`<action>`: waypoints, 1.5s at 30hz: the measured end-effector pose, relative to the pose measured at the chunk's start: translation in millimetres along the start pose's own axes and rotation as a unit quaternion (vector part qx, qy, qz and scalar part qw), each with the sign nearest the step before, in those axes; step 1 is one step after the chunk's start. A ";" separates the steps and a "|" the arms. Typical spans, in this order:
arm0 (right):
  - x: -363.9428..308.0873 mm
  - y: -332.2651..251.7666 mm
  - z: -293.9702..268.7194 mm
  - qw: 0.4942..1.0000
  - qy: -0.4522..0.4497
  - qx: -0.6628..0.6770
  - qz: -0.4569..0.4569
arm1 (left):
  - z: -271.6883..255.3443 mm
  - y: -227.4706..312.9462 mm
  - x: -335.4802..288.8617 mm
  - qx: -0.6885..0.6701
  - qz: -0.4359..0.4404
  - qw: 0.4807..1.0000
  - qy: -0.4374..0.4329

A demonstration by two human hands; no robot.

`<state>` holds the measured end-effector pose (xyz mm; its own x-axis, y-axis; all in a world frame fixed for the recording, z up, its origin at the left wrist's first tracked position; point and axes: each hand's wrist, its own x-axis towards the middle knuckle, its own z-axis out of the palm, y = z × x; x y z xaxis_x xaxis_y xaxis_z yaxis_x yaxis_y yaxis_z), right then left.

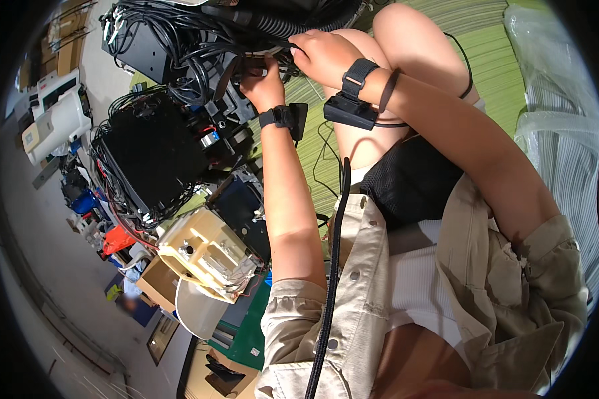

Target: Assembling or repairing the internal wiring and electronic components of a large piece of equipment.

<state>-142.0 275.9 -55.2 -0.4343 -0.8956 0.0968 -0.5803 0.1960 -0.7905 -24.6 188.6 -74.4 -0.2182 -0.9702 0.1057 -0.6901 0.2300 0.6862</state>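
Observation:
Both of my hands are at the upper middle, close together at the edge of a large tangle of black cables (180, 33). My right hand (326, 56) is closed, with its thumb and fingers pinching a thin black cable. Just left of it and a little lower, my left hand (263, 88) reaches up among the cables with its fingers bent. What it grips is hidden in the dark bundle. A thick black ribbed hose (279, 25) runs behind both hands. Each wrist wears a black strap, and a black box (350, 112) hangs from the right one.
Left of my arms stand a black case (154, 146) ringed with cables, a cream plastic housing (206, 249) and a green crate (245, 342). A white cylindrical appliance (56, 126) is farther left. Clear plastic wrap (546, 60) lies on the right, beside the green striped cloth (489, 56) under my legs.

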 end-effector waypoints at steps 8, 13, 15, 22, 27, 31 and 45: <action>-10.1 2.3 -14.0 0.999 -0.047 0.011 -0.007 | 7.0 -4.9 -0.7 -0.038 -0.013 0.999 0.000; -5.0 1.8 -12.3 0.998 -0.065 -0.005 -0.017 | 6.5 -7.3 -1.4 -0.032 0.008 0.999 0.015; -2.2 1.9 -11.6 0.997 -0.071 -0.011 -0.020 | 6.9 -6.9 -1.3 -0.020 -0.005 1.000 0.000; 3.2 2.4 -13.8 0.995 -0.103 0.004 -0.014 | 10.1 -7.6 -2.2 -0.064 -0.004 0.998 0.018; 9.8 7.4 -15.4 0.994 -0.111 0.024 -0.007 | 9.6 -12.8 -1.1 -0.082 -0.007 0.997 0.012; 12.4 8.5 -14.9 0.992 -0.118 0.032 -0.006 | 10.3 -13.9 -0.5 -0.090 0.028 0.995 0.025; 6.7 5.6 -13.2 0.995 -0.096 0.021 -0.011 | 9.1 -22.6 -2.3 -0.098 0.009 0.995 -0.003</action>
<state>-157.2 276.3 -50.9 -0.2801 -0.9600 0.0007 -0.5571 0.1619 -0.8145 -14.8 186.3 -96.7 -0.2337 -0.9653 0.1162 -0.5377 0.2279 0.8117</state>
